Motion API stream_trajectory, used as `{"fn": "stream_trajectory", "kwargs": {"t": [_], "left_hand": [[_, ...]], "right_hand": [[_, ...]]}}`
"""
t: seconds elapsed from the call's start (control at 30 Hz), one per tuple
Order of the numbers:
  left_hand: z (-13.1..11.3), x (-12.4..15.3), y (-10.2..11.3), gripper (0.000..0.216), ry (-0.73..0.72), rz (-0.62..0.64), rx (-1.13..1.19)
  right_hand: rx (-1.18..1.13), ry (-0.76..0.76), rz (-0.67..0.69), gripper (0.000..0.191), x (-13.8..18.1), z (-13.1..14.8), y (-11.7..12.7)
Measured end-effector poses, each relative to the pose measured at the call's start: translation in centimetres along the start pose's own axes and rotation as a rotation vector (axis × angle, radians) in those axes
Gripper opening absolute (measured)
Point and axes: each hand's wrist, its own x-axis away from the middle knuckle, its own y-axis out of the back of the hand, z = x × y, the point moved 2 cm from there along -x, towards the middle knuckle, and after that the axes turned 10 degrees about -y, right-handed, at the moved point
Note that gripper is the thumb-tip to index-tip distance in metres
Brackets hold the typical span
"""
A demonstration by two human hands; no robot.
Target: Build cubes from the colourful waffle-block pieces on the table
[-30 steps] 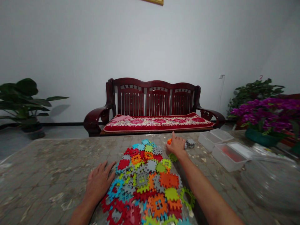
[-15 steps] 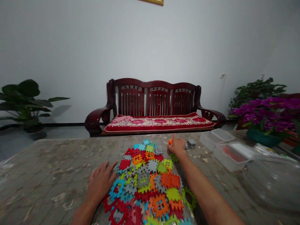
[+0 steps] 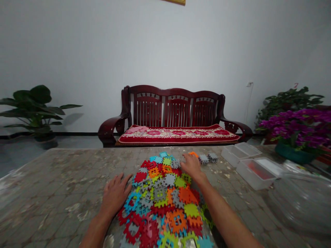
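Observation:
A long heap of interlocking plastic puzzle tiles [image 3: 160, 193] in red, orange, blue, lime green and grey lies on the table, some tiles solid and others with cut-out windows. My left hand [image 3: 116, 193] rests on the tabletop along the heap's left side, fingers spread and holding nothing. At the heap's far right edge is my right hand [image 3: 191, 166], its fingers reaching left beside a grey tile [image 3: 176, 164]; no tile shows in them, though the fingertips are partly hidden. Just beyond that hand are an orange tile [image 3: 193, 154] and two small stacks of grey tiles [image 3: 203, 159].
Clear plastic boxes [image 3: 256, 174] stand to the right, one with something red inside. Nearer is a large transparent container [image 3: 302, 199]. A green pot of purple flowers [image 3: 297, 134] sits at the back right. Behind the table [image 3: 64, 179] stands a wooden bench [image 3: 173, 110].
My right hand has drawn back from the orange tile to the heap's edge, uncovering the orange tile and grey stacks. My left hand keeps its place beside the heap. The view has shifted slightly.

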Motion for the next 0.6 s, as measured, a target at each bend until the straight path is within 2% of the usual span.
{"fn": "stream_trajectory", "kwargs": {"t": [0.1,0.2,0.37,0.6], "left_hand": [[0.1,0.0,-0.2,0.051,0.001,-0.025,0.025],[0.1,0.0,-0.2,0.051,-0.002,-0.024,0.024],[0.0,0.0,0.0,0.052,-0.007,-0.010,0.011],[0.0,0.1,-0.2,0.052,-0.001,-0.032,0.027]], "right_hand": [[-0.054,-0.012,0.132,0.059,0.9,1.4,-1.5],[-0.058,-0.010,0.166,0.062,0.9,2.2,-2.2],[-0.038,0.039,0.130,0.045,0.5,2.2,-2.8],[-0.190,0.071,0.039,0.057,1.2,0.6,-3.1]]}}
